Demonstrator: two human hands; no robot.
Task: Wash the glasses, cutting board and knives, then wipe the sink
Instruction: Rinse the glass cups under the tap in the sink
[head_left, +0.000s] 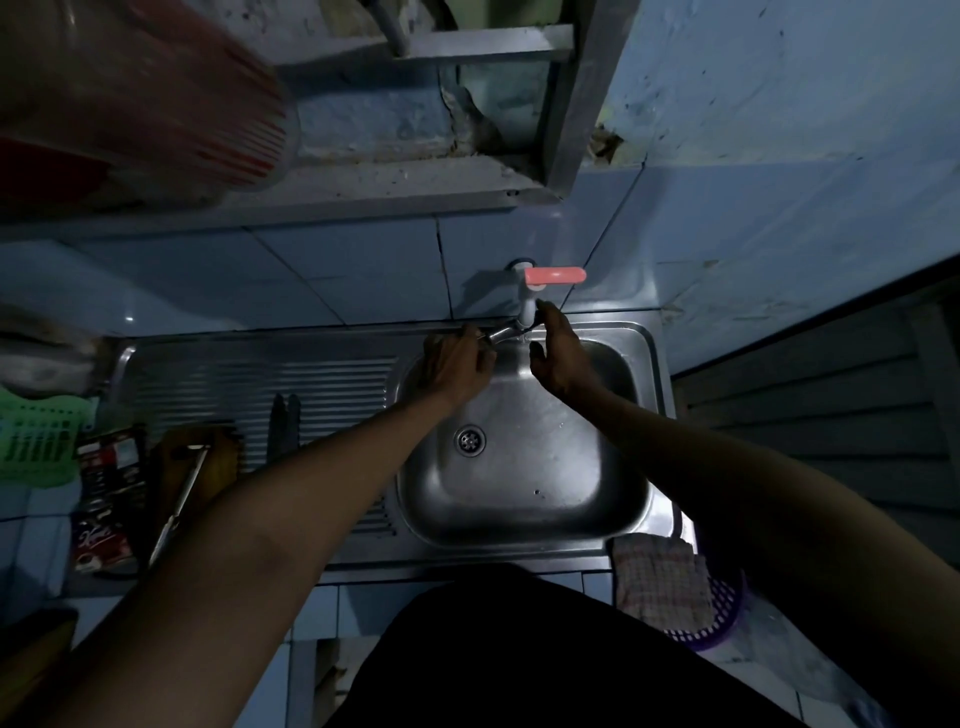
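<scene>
left hand (457, 364) grips knife (498, 332) | under tap (527, 306) | right hand (558, 353) beside

No legible text on any packet (101, 540)

Tiled tabletop (317, 603), pale blue, with a steel sink (524, 499) set into it. Ribbed drainboard (322, 384) on the sink's left carries two dark knives (285, 426) side by side. Left of that: cutting board (202, 467), tongs (179, 506) across it, green basket (36, 441). Checked cloth (660, 582) at the sink's front right corner.
</scene>
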